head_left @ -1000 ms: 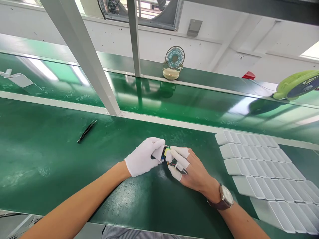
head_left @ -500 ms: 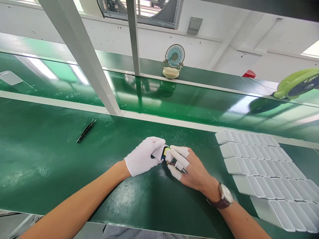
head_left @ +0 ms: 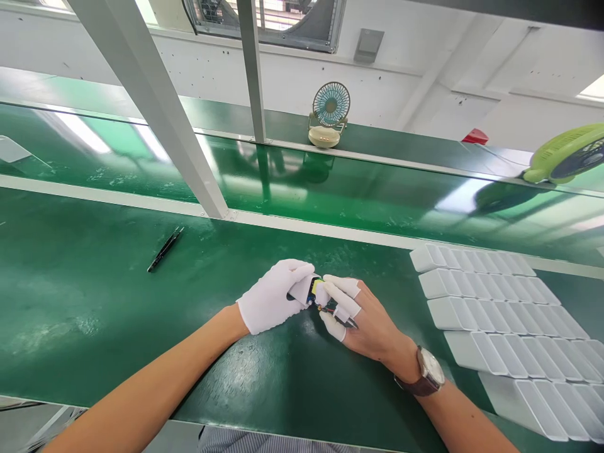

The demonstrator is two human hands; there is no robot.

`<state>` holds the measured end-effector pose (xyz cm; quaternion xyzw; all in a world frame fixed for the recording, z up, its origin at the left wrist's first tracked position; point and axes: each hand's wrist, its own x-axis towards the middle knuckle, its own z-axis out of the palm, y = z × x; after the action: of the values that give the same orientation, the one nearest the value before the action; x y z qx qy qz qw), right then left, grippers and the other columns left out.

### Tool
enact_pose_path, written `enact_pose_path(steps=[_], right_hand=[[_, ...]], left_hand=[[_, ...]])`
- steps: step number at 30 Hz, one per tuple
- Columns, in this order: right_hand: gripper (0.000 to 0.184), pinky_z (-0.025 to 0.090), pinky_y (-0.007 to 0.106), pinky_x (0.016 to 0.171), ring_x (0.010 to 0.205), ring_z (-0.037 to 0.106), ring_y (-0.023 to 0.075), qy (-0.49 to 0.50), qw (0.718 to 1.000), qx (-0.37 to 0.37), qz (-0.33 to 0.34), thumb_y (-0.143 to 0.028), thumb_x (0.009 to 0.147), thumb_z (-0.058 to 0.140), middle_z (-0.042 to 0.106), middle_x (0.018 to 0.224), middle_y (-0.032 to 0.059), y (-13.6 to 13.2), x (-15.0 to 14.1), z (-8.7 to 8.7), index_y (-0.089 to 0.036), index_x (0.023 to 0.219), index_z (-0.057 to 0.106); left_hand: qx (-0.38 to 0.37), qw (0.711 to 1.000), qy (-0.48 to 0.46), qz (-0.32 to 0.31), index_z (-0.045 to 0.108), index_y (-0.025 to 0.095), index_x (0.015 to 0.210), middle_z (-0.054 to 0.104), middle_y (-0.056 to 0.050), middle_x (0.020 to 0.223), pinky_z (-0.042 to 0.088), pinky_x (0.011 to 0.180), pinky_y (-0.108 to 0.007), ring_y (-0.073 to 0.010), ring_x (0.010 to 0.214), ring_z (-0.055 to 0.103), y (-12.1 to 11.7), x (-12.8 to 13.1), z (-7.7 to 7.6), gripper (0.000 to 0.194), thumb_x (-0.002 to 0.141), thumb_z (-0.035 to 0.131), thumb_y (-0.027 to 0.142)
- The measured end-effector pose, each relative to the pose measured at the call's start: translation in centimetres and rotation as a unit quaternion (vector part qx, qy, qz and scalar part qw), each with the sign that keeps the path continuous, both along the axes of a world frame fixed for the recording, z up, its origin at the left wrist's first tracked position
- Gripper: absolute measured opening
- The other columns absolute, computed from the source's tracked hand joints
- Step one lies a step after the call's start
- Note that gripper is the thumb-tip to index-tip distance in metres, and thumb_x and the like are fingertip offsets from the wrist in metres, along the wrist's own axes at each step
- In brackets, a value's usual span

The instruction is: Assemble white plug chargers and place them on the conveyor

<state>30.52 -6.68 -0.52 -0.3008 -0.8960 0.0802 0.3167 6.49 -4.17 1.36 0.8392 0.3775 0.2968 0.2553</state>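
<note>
Facing hands [head_left: 274,298] [head_left: 363,321], device [head_left: 316,289] seemingly pinched

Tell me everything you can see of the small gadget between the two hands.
The small gadget has a smooth white casing, perhaps plastic, with dark and yellow parts showing toward its right end; thin bits below look like wires. It sits at a slant over the green table. The gloved left hand grips the casing, while the right hand's covered fingertips close on the other end, hiding much of it.
</note>
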Motion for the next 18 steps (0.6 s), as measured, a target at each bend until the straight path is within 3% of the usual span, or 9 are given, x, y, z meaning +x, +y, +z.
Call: enact_pose_path(steps=[12,18], right_hand=[[0.074,0.056,0.048,0.098,0.123,0.06,0.0287,0.025,1.0,-0.01,-0.01,-0.017,0.091,0.068,0.059,0.14,0.016,-0.1,-0.2,-0.2,-0.025,0.156,0.032],[0.065,0.06,0.046,0.092,0.114,0.065,0.0279,0.044,0.995,-0.079,-0.047,-0.028,0.094,0.067,0.064,0.132,0.0132,-0.3,-0.6,-0.1,-0.027,0.152,0.038]], left_hand=[[0.004,1.0,-0.003,0.025,0.056,0.026,0.127,0.06,-0.01,0.127,0.051,0.1,-0.044,-0.0297,0.122,0.058,-0.5,-0.7,-1.4,0.054,0.077,0.066,0.007],[-0.046,0.999,-0.007,0.026,0.058,0.025,0.119,0.061,-0.007,0.118,0.051,0.098,-0.039,-0.0257,0.116,0.058,-0.5,-0.6,-1.9,0.05,0.074,0.073,0.01]])
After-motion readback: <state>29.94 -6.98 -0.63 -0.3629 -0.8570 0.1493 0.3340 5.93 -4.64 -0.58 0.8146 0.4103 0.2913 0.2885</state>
